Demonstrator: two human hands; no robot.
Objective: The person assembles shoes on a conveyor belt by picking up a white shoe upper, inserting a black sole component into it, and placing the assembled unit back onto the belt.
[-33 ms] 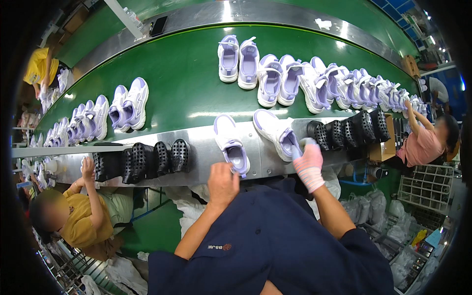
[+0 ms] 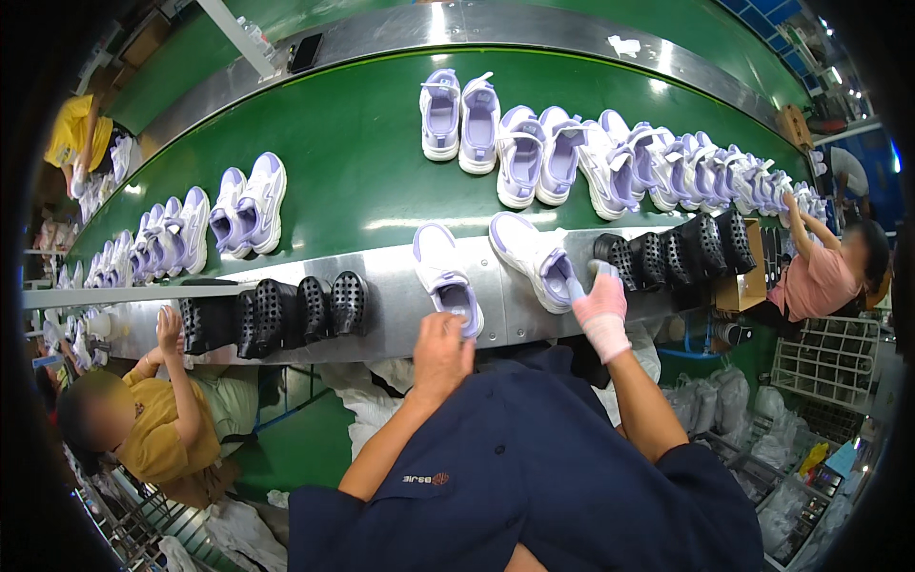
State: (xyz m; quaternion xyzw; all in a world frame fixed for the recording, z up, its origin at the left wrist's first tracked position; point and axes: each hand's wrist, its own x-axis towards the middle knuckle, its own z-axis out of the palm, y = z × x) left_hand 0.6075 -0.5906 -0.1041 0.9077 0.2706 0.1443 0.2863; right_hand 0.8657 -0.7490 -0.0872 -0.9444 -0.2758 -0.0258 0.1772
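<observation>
Two white-and-lilac sneakers lie before me on the metal edge of the bench, toes pointing away. My bare left hand (image 2: 442,355) is at the heel of the left sneaker (image 2: 441,262), fingers curled over its back rim and partly hiding it. My right hand (image 2: 601,310), in a pink-and-white knitted glove, is beside the heel of the right sneaker (image 2: 530,255). One gloved finger touches the collar, while the others stand apart from it, stretched upward. The right sneaker is angled, its heel toward my right hand.
Black perforated shoe forms stand left (image 2: 303,307) and right (image 2: 675,250) on the metal edge. Rows of sneakers (image 2: 522,157) line the green bench (image 2: 353,143). A phone (image 2: 306,51) lies at the back. Co-workers sit left (image 2: 164,429) and right (image 2: 810,278). A pole (image 2: 133,295) crosses from the left.
My left hand has shifted slightly forward and right, onto the sneaker's heel. My gloved right hand has turned a little, its fingers now more apart. Both sneakers lie nearly as before.
</observation>
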